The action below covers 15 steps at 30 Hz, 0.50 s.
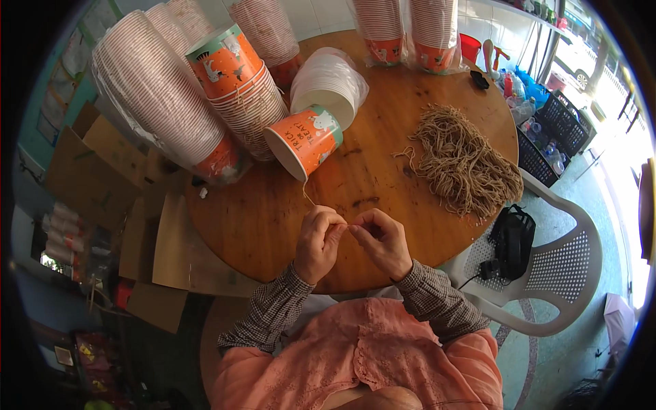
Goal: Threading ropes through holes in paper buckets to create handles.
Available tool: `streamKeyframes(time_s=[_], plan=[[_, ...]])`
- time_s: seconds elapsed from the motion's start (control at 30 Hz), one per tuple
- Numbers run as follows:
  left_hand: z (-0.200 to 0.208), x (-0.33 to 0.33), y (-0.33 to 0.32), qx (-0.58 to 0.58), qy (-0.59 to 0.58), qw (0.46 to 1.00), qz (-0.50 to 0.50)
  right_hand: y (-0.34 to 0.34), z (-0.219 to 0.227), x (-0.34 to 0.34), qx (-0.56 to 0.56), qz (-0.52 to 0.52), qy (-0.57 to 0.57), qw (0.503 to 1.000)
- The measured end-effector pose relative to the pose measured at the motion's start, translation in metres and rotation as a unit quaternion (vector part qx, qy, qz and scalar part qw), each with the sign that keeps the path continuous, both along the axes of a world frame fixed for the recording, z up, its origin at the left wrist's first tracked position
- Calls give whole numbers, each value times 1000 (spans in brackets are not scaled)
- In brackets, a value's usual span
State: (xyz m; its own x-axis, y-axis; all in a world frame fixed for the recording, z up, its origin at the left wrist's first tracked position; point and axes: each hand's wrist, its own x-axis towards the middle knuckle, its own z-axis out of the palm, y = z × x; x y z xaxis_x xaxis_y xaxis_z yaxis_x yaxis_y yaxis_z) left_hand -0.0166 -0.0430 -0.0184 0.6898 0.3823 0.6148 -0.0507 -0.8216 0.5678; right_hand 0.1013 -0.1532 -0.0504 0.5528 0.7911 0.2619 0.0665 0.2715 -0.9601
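Observation:
Over the near part of the round table, my left hand [318,239] is closed in a pinch on a thin beige string [308,194]. That string runs up to the rim of an orange paper bucket [304,141] with a green band and white figures, lying tilted on its side. My right hand [384,242] pinches too, its fingertips meeting those of the left at the string; the piece between them is mostly hidden. Left of the bucket leans a nested stack of similar orange buckets [239,89], with strings hanging on them. A heap of loose beige strings [465,160] lies to the right.
Plastic-wrapped bucket stacks [154,89] crowd the table's far left, and more wrapped stacks [434,34] stand at the back. White buckets in plastic [331,85] lie behind the tilted one. A white chair [560,266] holding a black bag [514,239] is at right; cardboard boxes [96,167] are at left.

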Motion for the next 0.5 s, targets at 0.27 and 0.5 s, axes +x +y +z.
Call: streamKeyframes(time_s=[0.27,0.5], plan=[[-2,-2,14,66,-5,998,10,0,-2,4,-39,-13,-8,999],[-6,-5,25,-85,-5,996,-21,4,-7,5,-15,13,16,1000]])
